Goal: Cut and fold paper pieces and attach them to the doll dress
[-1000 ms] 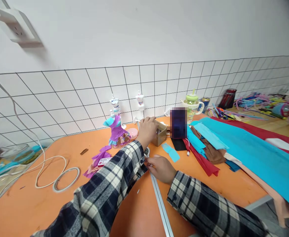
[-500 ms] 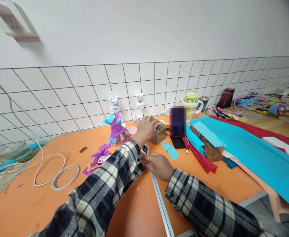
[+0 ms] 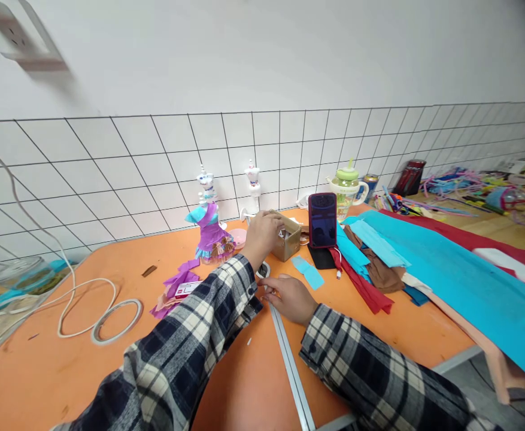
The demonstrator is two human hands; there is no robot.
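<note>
The left hand (image 3: 262, 238) is stretched across an orange tabletop (image 3: 239, 389) to an open cardboard box (image 3: 293, 245), where its bent fingers are set at the left rim; whether they are closed on anything cannot be told, as their tips are hidden. The box is stood at the middle of the far half of the table, with pale contents partly seen inside.

Nearer and slightly to the right, the right hand (image 3: 291, 299) is held low over a pale metal strip (image 3: 288, 365), thumb and forefinger drawn close beside a small dark-and-white object (image 3: 263, 270). Whether that object is gripped cannot be made out. Both arms are covered by checked sleeves (image 3: 217, 299).

To the left of the box, a miniature dress form (image 3: 211, 230) is clad in purple and blue with a ruffled hem, a pink dish (image 3: 239, 238) just beside it; a second, undressed form (image 3: 252, 179) is placed near the tiled wall (image 3: 172, 155). Crumpled purple material (image 3: 179, 279) is left nearer, to the left. To the right of the box, a phone (image 3: 323, 220) is propped upright before a green-lidded mug (image 3: 346, 191), with blue sheeting (image 3: 451, 281) spread farther right.
</note>
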